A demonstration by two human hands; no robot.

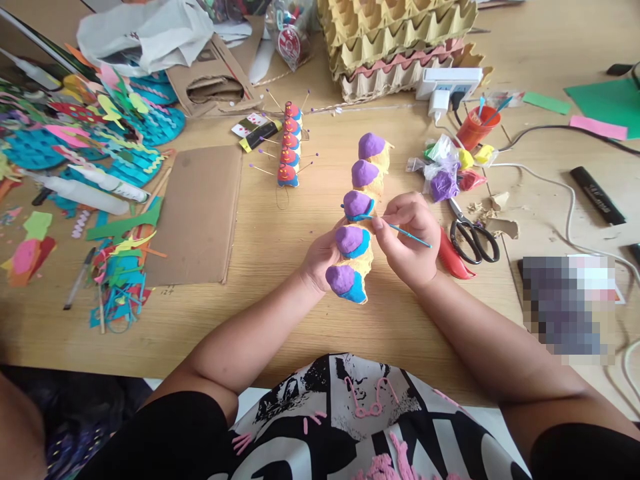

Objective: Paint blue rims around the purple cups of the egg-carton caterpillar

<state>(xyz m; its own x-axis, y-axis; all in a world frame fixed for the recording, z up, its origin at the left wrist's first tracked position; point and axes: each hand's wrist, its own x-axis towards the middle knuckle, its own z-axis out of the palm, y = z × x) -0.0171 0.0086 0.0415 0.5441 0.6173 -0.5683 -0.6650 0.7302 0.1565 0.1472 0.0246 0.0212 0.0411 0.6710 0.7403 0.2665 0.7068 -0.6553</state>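
Observation:
My left hand (320, 259) grips an egg-carton strip (379, 175) from its left side, part of the fingers hidden beneath it. Purple clay caps (365, 173) cover the strip's bumps, and blue clay (359, 245) lies along the lower sides of the nearer ones; the far bumps show bare yellow. Between thumb and fingers, my right hand (407, 237) pinches a thin blue modelling tool (411, 235), its tip against the blue clay on the middle bump. Beyond the strip stands a finished-looking red and blue caterpillar (289, 150) with matchstick-like sticks poking out.
A cardboard sheet (193, 213) and paper scraps (125, 267) lie left. On the right are black-handled scissors (473, 240), bagged clay (444, 183), an orange cup (477, 128), a marker (597, 195) and cables. Egg trays (395, 40) are stacked behind, near a power strip (449, 81).

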